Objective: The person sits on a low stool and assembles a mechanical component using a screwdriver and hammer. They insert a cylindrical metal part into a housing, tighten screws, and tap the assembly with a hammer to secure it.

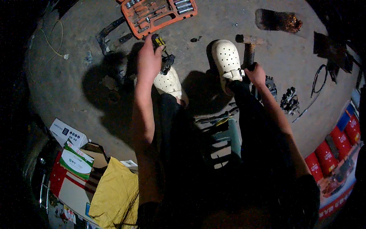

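Observation:
My left hand (150, 60) is closed round a black-and-yellow object (160, 41), whose exact kind I cannot make out. Just below it, a dark, irregular piece (167, 64) shows above my left white clog (167, 83); I cannot tell whether the two are joined. To the right, my right hand (257, 74) grips the dark handle of a hammer (249, 53). The hammer's head points away from me, beside my right white clog (226, 57).
Ahead lies an open orange socket-tool case (152, 29). A rusty cylinder (280, 21), dark plates (331, 51), a black hose (318, 82) and dark metal parts (290, 101) lie on the right. Boxes (68, 133) and yellow cloth (114, 194) are lower left; red drums (326, 158) lower right.

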The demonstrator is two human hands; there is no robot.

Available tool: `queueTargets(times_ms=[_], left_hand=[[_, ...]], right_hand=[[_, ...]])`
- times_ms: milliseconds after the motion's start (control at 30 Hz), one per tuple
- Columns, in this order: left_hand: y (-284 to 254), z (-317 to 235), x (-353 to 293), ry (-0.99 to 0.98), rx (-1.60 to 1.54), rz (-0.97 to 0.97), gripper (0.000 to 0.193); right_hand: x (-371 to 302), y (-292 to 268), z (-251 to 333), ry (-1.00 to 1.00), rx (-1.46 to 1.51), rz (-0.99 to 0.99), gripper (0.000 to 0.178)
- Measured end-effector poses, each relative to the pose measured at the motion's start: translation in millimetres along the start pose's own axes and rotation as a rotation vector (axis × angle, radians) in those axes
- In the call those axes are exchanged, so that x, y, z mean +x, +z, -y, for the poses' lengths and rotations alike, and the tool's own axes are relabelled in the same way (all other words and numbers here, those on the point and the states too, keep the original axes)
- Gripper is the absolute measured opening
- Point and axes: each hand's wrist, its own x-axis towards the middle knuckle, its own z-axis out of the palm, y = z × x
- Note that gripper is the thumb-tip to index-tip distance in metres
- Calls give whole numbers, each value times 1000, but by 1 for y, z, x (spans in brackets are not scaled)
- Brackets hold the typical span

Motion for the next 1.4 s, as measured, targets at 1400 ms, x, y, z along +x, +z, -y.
queueTargets(times_ms=[1400], left_hand=[[4,19,-14,50,-68,134,32]], right_hand=[[-16,-33,21,373,800,359,32]])
